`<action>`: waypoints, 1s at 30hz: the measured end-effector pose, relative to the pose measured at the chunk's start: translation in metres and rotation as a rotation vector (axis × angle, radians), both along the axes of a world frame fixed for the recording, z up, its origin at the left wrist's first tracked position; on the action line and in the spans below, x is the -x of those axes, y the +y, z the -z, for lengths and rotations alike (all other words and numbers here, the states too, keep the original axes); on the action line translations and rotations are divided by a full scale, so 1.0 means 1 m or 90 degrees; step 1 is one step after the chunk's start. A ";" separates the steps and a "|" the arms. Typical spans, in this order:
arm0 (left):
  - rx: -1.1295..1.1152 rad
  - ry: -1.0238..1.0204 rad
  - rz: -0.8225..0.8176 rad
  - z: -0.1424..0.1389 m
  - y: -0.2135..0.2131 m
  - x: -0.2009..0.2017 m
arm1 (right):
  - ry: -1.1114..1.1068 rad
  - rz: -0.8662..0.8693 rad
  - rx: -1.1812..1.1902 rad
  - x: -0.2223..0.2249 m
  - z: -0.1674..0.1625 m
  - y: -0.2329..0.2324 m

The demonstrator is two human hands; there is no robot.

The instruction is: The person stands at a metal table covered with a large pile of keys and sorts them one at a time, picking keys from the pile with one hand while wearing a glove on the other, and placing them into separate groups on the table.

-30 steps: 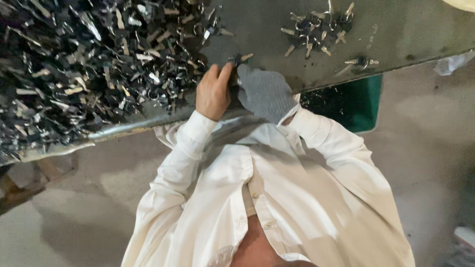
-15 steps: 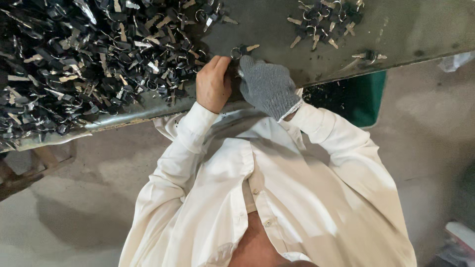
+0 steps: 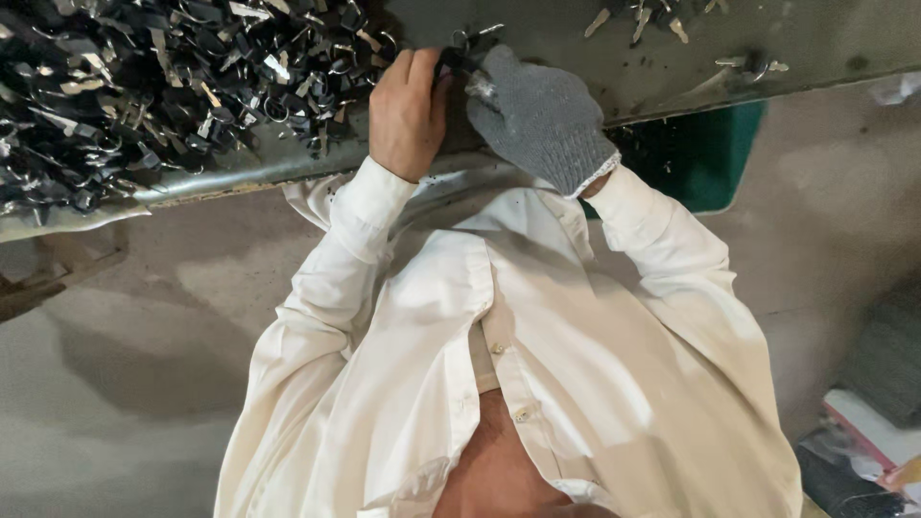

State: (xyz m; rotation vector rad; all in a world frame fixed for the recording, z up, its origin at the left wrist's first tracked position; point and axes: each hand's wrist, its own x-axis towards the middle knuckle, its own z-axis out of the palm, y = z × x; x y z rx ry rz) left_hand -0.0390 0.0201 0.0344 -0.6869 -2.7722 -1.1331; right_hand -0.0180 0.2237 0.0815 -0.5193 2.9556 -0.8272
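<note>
Shirt (image 3: 537,384) first, since it fills the bottom of the view: cream, soft cotton, small buttons, hanging open at the front, long sleeves reaching up to the metal surface (image 3: 672,72). Just past the cuffs both hands meet at the near edge of that surface. The left hand (image 3: 408,110) is bare, fingers curled together over a small dark metal piece (image 3: 459,59); the right hand (image 3: 539,113) wears a grey knitted glove and pinches the same piece from the other side. So the piece sits clamped between both hands, right beside the big pile of metal bits (image 3: 163,86) on the left.

Those bits look like thin stamped steel, dark and shiny, some ring-shaped, some flat strips, all tangled. A smaller scatter (image 3: 662,19) lies further back on the right, well apart from the pile. The surface itself is dull grey sheet, scuffed and dusty. Beyond its edge there's a green bin (image 3: 715,153) with dark scraps in it, and bare concrete floor (image 3: 115,345).

My worry is the ungloved hand: those edges look sharp, and a slip while gripping could mean a cut. The loose cuff could probably also snag in the tangle and drag bits off the edge.
</note>
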 end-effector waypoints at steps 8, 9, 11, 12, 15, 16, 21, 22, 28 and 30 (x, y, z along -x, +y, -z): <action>-0.040 -0.025 0.025 0.000 -0.008 -0.003 | 0.036 -0.034 -0.153 -0.009 0.002 0.002; -0.040 -0.019 0.028 -0.002 -0.009 -0.004 | 0.073 -0.054 -0.184 -0.010 0.003 0.001; -0.039 -0.008 0.035 -0.005 -0.008 -0.002 | 0.062 -0.047 -0.221 -0.007 0.007 -0.004; -0.040 -0.013 0.030 -0.007 -0.007 -0.002 | 0.055 -0.043 -0.241 -0.007 0.009 -0.005; -0.051 -0.024 0.018 -0.008 0.000 -0.004 | 0.049 -0.036 -0.250 -0.007 0.010 -0.007; -0.058 -0.023 0.013 -0.007 0.002 -0.006 | 0.041 -0.044 -0.223 -0.009 0.010 -0.006; -0.047 -0.026 0.043 -0.004 0.006 -0.015 | -0.013 -0.067 -0.142 -0.011 0.011 0.000; -0.049 -0.028 0.054 -0.003 0.007 -0.017 | -0.015 -0.074 -0.117 -0.010 0.013 0.002; -0.030 -0.036 0.061 -0.011 0.018 -0.020 | -0.059 -0.093 -0.033 -0.002 0.021 0.015; -0.062 -0.015 0.069 -0.012 0.024 -0.016 | -0.048 -0.060 -0.019 -0.003 0.014 0.026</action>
